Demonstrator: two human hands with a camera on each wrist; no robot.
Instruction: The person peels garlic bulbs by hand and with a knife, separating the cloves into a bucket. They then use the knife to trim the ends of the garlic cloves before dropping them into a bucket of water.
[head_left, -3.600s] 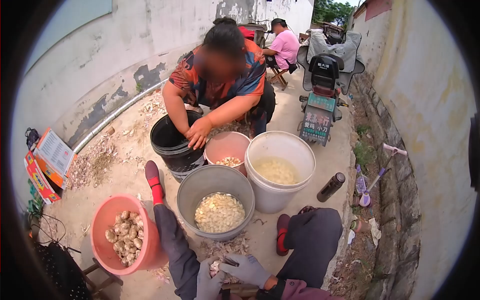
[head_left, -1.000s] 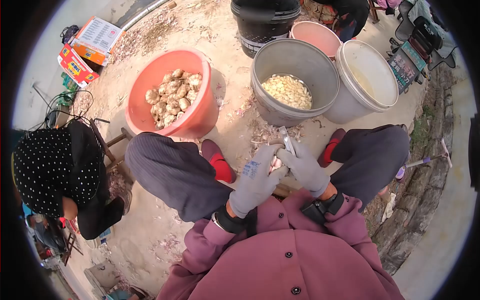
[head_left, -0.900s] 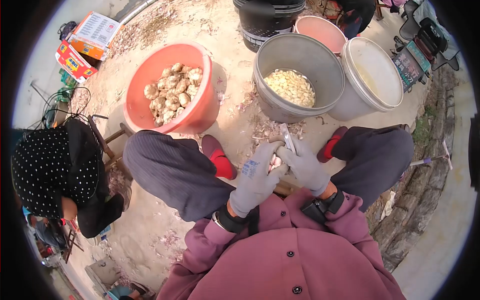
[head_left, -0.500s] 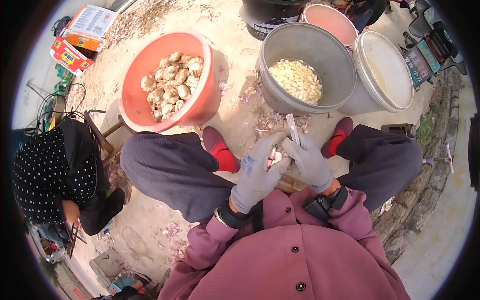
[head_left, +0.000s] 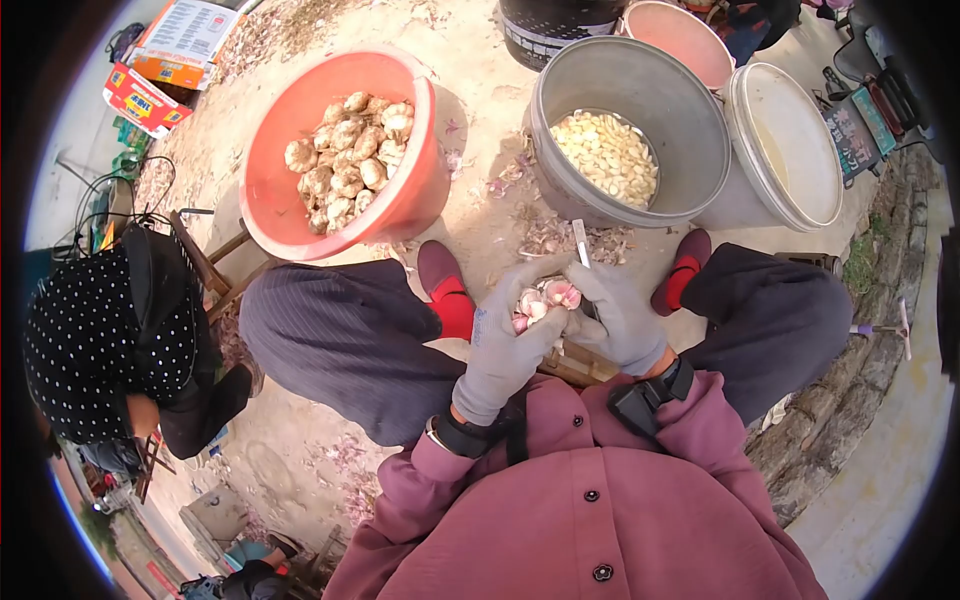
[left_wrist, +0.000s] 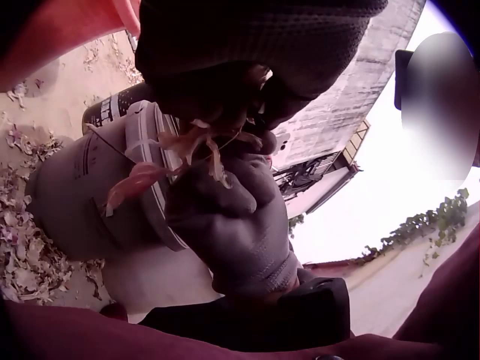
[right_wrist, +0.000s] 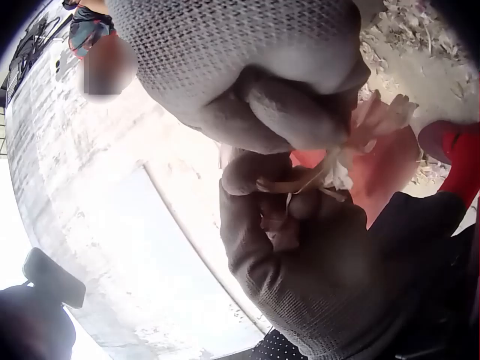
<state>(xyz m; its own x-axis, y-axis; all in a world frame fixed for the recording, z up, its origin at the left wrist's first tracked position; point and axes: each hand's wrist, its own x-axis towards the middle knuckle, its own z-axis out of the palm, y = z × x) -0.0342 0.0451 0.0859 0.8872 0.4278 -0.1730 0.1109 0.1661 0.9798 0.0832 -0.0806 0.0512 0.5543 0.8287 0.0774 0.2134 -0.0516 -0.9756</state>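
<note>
Both hands wear grey knit gloves and meet over the lap in the head view. The left hand (head_left: 505, 345) cradles a partly broken-up garlic bulb (head_left: 540, 303) with pink and white cloves. Against the bulb's right side, the right hand (head_left: 622, 318) grips a narrow silver knife-like tool (head_left: 581, 243), which points up away from the body; its lower end is hidden in the hand. Loose papery garlic skin (left_wrist: 139, 186) hangs between the hands in the left wrist view. The right wrist view shows the curled fingers close together with more garlic skin (right_wrist: 337, 172).
A pink tub (head_left: 432, 130) of whole garlic bulbs stands front left. Ahead are a grey bucket (head_left: 705, 130) of peeled cloves in water, a white bucket (head_left: 830, 190) and a black bucket (head_left: 520, 40). A person in polka dots (head_left: 100, 340) sits at left. Skins litter the ground.
The head view has tipped down from the person opposite to the lap. Over the last second the hands have shifted on the bulb, and more of its cloves show between them.
</note>
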